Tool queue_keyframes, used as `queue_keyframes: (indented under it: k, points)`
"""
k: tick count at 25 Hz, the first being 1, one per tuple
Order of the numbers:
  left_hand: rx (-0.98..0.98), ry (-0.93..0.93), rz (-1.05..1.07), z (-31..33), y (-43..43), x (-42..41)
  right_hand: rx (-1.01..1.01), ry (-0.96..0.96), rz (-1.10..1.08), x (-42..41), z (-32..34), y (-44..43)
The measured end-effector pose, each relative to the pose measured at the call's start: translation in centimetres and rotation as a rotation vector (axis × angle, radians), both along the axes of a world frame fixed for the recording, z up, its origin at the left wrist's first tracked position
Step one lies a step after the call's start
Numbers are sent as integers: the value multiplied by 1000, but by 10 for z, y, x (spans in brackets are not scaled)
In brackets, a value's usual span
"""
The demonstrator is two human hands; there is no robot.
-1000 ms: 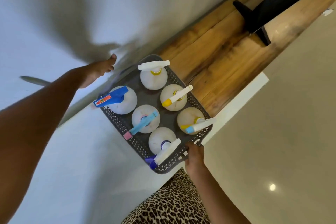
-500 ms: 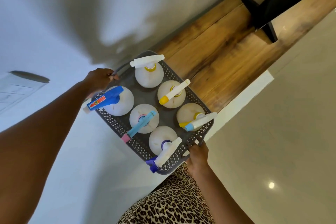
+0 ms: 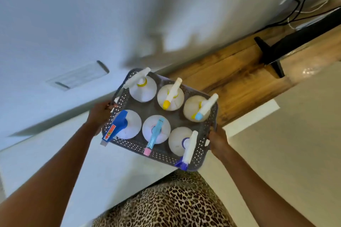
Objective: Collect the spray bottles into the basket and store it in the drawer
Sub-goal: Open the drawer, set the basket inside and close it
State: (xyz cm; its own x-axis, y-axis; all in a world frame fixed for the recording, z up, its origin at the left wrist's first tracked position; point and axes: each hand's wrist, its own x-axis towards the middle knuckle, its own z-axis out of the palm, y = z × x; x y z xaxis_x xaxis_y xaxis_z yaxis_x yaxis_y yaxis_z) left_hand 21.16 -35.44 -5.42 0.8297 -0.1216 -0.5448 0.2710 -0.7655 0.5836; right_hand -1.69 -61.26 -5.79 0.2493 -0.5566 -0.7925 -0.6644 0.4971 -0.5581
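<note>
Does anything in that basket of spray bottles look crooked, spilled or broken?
Nothing stands out. Six spray bottles stand upright in the grey basket, in two rows of three, no spill visible. The left hand and right hand grip its ends. Nozzles overhang the rim, harmlessly.

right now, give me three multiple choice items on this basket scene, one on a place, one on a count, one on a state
1. Where is the bottle with the solid blue spray head?
A. by the left hand
B. by the right hand
C. middle of the far row

2. How many spray bottles stand in the basket?
A. four
B. five
C. six

3. How is the basket held?
A. by the left hand only
B. by both hands at opposite ends
C. by no hand

Answers:
1. A, it sits in the near corner next to the left hand.
2. C, two rows of three.
3. B, the right hand grips the other end.
</note>
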Motion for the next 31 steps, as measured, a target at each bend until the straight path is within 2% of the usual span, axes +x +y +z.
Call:
queue_keyframes:
  k: [2,7,11,18,24,31]
  points:
    - [26,8,66,18,41,-32,-22,-2,136,8,12,8]
    - [44,-18,194,44,135,-112,-133,-18,320,16,29,60]
    - [75,-70,262,58,218,-159,-168,-55,441,17,41,132]
    - [140,-40,369,58,349,-242,-135,-96,593,-14,38,261]
    - [97,37,469,34,394,-276,-159,-45,647,-31,17,308]
    - [33,50,516,-19,401,-251,-182,-71,631,-13,-30,312]
